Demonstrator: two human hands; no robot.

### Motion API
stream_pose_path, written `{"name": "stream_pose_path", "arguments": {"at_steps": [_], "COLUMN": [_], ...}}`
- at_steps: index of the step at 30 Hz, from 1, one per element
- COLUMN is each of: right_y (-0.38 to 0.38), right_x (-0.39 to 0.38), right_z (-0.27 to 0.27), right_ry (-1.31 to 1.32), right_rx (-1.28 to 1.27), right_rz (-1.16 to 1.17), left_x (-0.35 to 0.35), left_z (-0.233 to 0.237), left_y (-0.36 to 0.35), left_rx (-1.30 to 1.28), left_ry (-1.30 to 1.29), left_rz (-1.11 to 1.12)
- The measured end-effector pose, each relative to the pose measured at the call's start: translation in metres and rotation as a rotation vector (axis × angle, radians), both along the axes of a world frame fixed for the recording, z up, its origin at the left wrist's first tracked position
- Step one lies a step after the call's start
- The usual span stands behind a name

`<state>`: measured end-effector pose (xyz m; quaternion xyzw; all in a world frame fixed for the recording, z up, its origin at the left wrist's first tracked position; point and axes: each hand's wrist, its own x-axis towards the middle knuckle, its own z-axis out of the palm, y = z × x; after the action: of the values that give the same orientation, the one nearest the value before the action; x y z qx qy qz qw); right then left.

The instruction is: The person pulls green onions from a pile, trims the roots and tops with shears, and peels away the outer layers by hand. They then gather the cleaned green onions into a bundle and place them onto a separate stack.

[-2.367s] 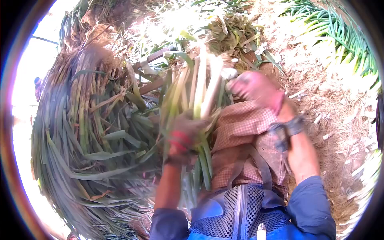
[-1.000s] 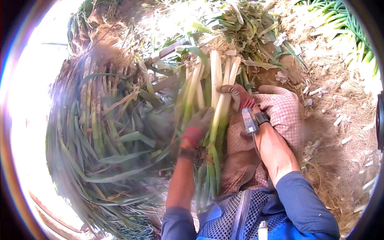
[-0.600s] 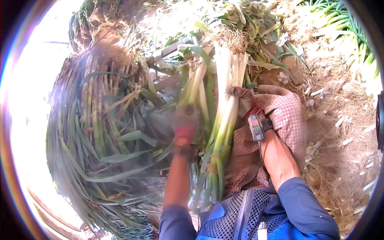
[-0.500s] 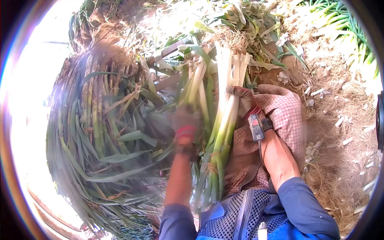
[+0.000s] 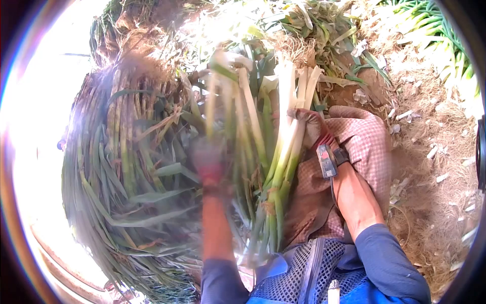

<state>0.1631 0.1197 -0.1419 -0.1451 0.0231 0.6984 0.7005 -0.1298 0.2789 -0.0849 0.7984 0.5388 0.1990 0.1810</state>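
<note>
Leek bundle [image 5: 283,147]: upright over checked cloth [image 5: 367,147], roots at top.
Right hand [image 5: 310,127]: gloved, clamped round the white stalks.
Left hand [image 5: 210,162]: blurred, grip cannot be told; has swung left of the bundle, below loose stalks [image 5: 223,96].
Surroundings: leaf heap [image 5: 121,167] crowds the left; straw ground [image 5: 435,167] lies open on the right.

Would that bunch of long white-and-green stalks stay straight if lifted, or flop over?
Probably stiff at the white end: the bunch of stalks stands straight above the right hand gripping it. The green leaves below look softer and would likely droop. Loose stalks might slip out of so thick a bunch.
</note>
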Motion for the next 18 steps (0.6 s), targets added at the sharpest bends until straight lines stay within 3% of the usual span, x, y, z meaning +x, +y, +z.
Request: {"name": "stream_pose_path", "arguments": {"at_steps": [2,4,5,7,10,12,14,15,18], "right_y": [-0.001,0.003,0.004,0.005,0.007,0.006,0.007,0.008,0.016], "right_x": [-0.003,-0.001,0.0,-0.001,-0.004,-0.006,-0.004,-0.004,-0.009], "right_z": [0.001,0.0,-0.004,-0.006,-0.003,0.003,0.006,0.006,-0.006], "right_ry": [-0.006,-0.015,-0.019,-0.02,-0.09,-0.079,-0.131,-0.18,-0.197], "right_rx": [0.003,0.011,-0.016,-0.047,-0.125,-0.094,-0.113,-0.131,-0.157], "right_rz": [-0.017,-0.043,-0.03,-0.014,0.022,-0.03,0.003,0.032,0.021], "left_x": [0.011,-0.005,-0.037,-0.03,-0.007,-0.042,0.022,0.015,0.038], "left_z": [0.045,0.04,0.006,0.021,0.017,-0.04,0.013,-0.012,-0.015], "left_y": [-0.001,0.005,0.026,0.01,-0.011,0.011,-0.016,-0.007,-0.012], "left_rx": [-0.358,-0.389,-0.413,-0.372,-0.505,-0.351,-0.583,-0.609,-0.555], "left_ry": [-0.533,-0.602,-0.415,-0.038,-0.249,-0.122,-0.216,-0.337,-0.247], "left_rz": [0.306,0.345,0.333,0.271,0.294,-0.084,0.259,0.208,0.25]}}
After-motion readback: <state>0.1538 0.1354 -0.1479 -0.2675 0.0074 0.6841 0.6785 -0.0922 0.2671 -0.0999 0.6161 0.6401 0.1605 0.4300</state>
